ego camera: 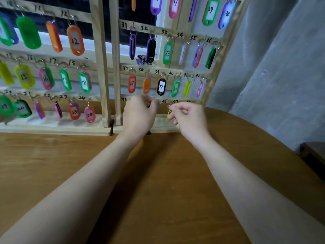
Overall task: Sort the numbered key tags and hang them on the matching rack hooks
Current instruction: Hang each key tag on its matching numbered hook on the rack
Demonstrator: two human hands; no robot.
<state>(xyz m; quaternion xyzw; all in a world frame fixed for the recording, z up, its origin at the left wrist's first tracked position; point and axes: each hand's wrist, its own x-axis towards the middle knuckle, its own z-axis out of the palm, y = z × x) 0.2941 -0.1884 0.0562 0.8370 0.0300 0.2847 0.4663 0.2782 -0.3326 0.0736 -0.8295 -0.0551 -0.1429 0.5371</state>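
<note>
Both forearms reach forward over the wooden surface point(52, 155) toward the bottom row of the right rack point(226, 50). Left hand point(139, 114) is up at the bottom rail between labels 43 and 46, fingers curled; a metal ring and a bit of blue tag point(158, 105) show at its fingertips, looks like a pinch, but the tag is mostly hidden. Right hand point(189, 117) is just beside it, under label 47, thumb and forefinger pinching the ring of a yellow-green tag point(168, 116) that hangs edge-on below the fingers, in front of the rack base. Number on it not readable.

Right rack rows 31–36 and 37–42 are filled: tags 33 point(167, 52), 37 point(131, 84), 39 point(161, 86) read clearly; others are turned sideways. Left rack point(101, 67) stands touching the right one on the surface, with tags 12 point(75, 40), 15 point(24, 76), 18 point(84, 83), 24 point(89, 114) among those hanging. Grey wall point(281, 59) to the right.
</note>
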